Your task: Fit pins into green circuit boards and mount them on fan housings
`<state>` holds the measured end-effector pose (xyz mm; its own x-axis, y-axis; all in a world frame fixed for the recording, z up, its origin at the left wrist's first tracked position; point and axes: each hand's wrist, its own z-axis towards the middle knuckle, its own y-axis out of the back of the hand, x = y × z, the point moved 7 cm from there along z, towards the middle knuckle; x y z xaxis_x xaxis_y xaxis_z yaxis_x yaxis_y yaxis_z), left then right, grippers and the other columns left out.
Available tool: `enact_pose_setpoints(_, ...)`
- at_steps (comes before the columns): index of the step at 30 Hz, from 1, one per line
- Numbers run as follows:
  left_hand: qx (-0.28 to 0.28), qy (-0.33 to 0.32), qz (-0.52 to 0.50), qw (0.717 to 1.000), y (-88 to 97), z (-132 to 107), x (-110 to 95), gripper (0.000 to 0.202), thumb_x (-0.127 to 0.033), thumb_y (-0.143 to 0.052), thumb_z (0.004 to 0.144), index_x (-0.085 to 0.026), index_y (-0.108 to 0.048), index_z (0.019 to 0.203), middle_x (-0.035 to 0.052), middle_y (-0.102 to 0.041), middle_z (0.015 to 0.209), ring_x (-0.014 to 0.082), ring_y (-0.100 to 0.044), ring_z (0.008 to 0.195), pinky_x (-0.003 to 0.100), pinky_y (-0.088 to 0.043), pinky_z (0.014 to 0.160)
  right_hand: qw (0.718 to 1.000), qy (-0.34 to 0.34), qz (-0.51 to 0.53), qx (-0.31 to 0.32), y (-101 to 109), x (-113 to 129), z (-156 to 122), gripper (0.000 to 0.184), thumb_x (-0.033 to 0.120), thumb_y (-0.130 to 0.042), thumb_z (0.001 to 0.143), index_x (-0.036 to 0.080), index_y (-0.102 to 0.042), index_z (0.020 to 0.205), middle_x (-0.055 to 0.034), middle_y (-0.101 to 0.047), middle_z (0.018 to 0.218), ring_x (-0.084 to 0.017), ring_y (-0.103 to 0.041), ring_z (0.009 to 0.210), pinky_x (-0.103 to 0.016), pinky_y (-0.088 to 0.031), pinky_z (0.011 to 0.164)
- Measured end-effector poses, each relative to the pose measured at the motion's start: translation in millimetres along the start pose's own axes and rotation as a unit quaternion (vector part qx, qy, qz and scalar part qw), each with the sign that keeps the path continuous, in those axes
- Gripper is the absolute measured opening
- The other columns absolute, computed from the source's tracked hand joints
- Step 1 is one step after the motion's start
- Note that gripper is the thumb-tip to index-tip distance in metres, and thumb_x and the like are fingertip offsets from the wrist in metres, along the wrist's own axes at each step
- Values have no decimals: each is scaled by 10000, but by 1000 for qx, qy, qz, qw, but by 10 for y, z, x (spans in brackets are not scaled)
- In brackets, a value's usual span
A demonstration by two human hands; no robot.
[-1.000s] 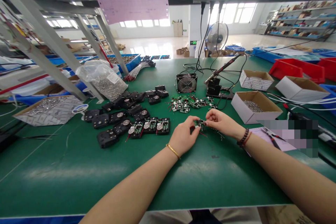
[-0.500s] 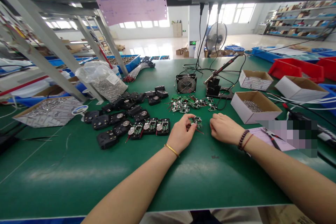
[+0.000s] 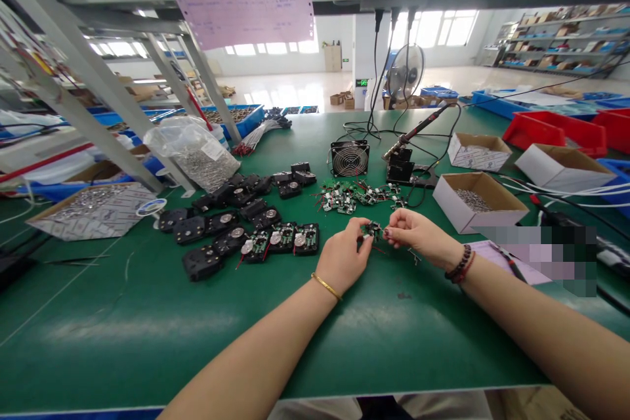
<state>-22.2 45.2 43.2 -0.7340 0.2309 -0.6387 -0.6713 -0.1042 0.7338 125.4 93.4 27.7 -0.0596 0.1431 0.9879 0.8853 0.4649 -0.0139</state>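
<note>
Head view: I have both hands over the green bench top [image 3: 344,335], close together in the middle. Left hand [image 3: 342,254] has a small circuit board [image 3: 373,230] gripped between thumb and fingers, raised at the fingertips; a thin red wire [image 3: 378,250] sits just under it. Right hand [image 3: 420,236] is at the board's right side, thumb and index finger pinched together; can't tell from here if they touch the board or have a part between them. Few small metal pieces [image 3: 416,256] show under that hand, can't tell if held or lying on the bench. Beyond the hands I see a loose pile of circuit boards [image 3: 347,197], with a square fan [image 3: 350,157] behind it and a soldering iron [image 3: 423,123] in its stand to the right. Left of the left hand: three open black housings [image 3: 306,248] side by side with green boards and round silver discs, more black cases [image 3: 189,230] past them. Right side: white carton [image 3: 455,210] with small metal parts inside, pliers [image 3: 512,266] on a pink sheet [image 3: 485,252] near the right wrist.
</note>
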Motion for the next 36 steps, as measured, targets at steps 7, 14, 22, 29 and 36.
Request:
enact_pose_setpoints(7,-1,-6,7,1000,-15,-7,-50,303,-267,-545,931,-205,-507,1224,22,-682,924,216,-646,820,297,-415,686,987,-70,144,-29,-76,-68,-21,662,382,-933,391,144,-453,779,-8,-633,720,-79,-570,611,-182,-435,544)
enact_pose_setpoints(14,-7,-18,-2,1000,-12,-21,-55,294,-288,-532,940,-215,-501,1222,25,-680,951,212,-647,836,297,-434,708,981,-80,169,-46,-73,-47,-31,656,335,-942,361,140,-459,759,-16,-645,719,-70,-559,589,-173,-440,527)
enact_pose_setpoints(22,-14,-39,4,999,7,-34,-76,301,-279,-528,934,-211,-519,1228,34,-660,952,214,-629,841,305,-434,726,998,-26,57,-27,-47,-54,49,638,490,-862,494,161,-413,806,11,-597,670,-88,-534,587,-209,-403,547)
enact_pose_setpoints(29,3,4,-238,971,-38,39,60,249,-261,-553,904,-150,-520,1125,16,-659,778,172,-642,763,266,-453,714,922,121,-358,-79,169,229,38,338,456,-650,804,142,-613,924,-47,-536,824,-155,-505,744,-298,-411,687)
enact_pose_setpoints(36,-10,36,-270,962,-24,86,119,241,-204,-556,893,-127,-503,1115,23,-682,793,160,-658,802,254,-475,748,741,76,-666,-41,145,240,-96,179,277,-614,847,152,-686,953,-125,-536,1030,-272,-489,1010,-383,-381,936)
